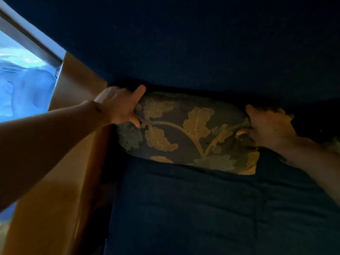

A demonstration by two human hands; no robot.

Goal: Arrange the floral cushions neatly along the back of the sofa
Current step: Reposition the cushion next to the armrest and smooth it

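A dark floral cushion (185,133) with gold leaf and stem patterns stands against the dark blue sofa back (202,52), resting on the blue seat (202,208). My left hand (119,105) grips its upper left corner, thumb pressed into the front and index finger along the top. At the cushion's right end my right hand (266,126) holds the edge, thumb on the front, fingers wrapped behind. Each hand hides the cushion corner it holds.
An orange-tan armrest or side panel (70,162) runs along the left of the seat, close to the cushion's left end. Beyond it at far left a bright window with a grey frame (24,39) shows. The scene is dim.
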